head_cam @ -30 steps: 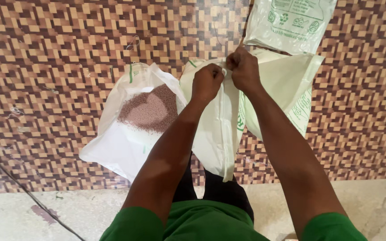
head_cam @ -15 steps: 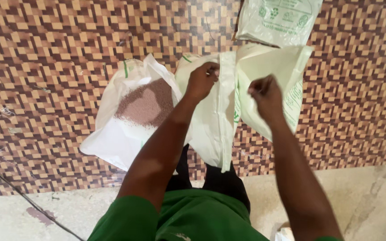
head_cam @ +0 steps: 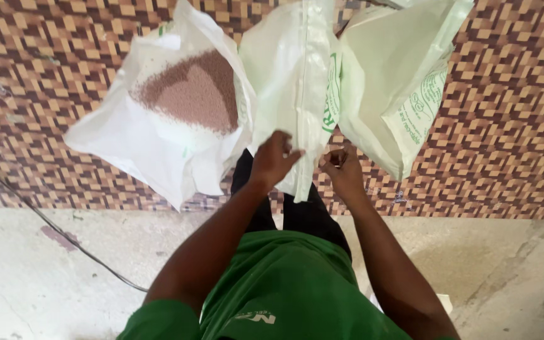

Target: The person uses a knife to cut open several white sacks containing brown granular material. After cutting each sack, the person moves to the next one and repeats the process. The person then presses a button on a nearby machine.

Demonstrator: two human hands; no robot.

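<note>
Left hand (head_cam: pixel 274 158), fingers loosely spread, touches the hanging bag (head_cam: pixel 297 82); right hand (head_cam: pixel 342 169), curled, pinches something too small to tell.

Open white sack (head_cam: pixel 165 126) at left, lying on floor, mouth spread, heap of reddish-brown granules (head_cam: pixel 193 91) inside. Another pale green sack (head_cam: pixel 398 88) at right, green print on side, flat, corner pointing down. Mosaic floor (head_cam: pixel 505 145) of small brown, tan and orange tiles under both sacks. Bare grey concrete strip (head_cam: pixel 51 277) nearer, stained. Thin black cable (head_cam: pixel 45 220) runs slantwise across it.
</note>
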